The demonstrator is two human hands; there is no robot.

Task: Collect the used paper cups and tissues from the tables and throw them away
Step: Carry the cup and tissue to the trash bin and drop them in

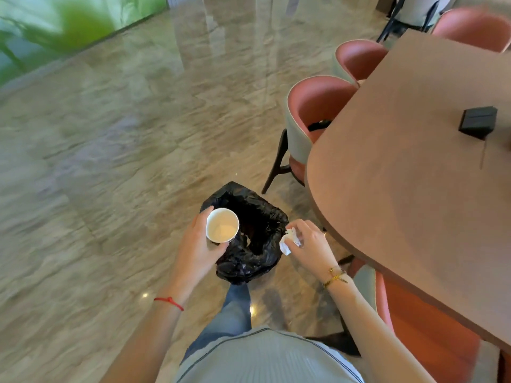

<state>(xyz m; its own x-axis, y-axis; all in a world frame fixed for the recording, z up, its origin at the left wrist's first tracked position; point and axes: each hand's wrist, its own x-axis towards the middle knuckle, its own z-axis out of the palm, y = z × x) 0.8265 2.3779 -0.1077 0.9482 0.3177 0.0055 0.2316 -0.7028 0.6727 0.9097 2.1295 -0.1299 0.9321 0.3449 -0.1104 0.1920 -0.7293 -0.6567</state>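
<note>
Paper cup (222, 225) sits upright in the left hand (198, 248) grip, over the near rim of the black-lined bin (257, 244); the right hand (309, 246) pinches a crumpled tissue (289, 240) at the opposite rim. Best to move both inward over the opening before letting go.

My left hand (197, 244) curled around the cup (222, 225), thumb under its rim, held upright over the bin (249, 233)'s left edge. My right hand (309, 244) pinched a tissue (289, 240) in bent fingertips at the bin's right edge, wrist cocked, both forearms reaching forward.
</note>
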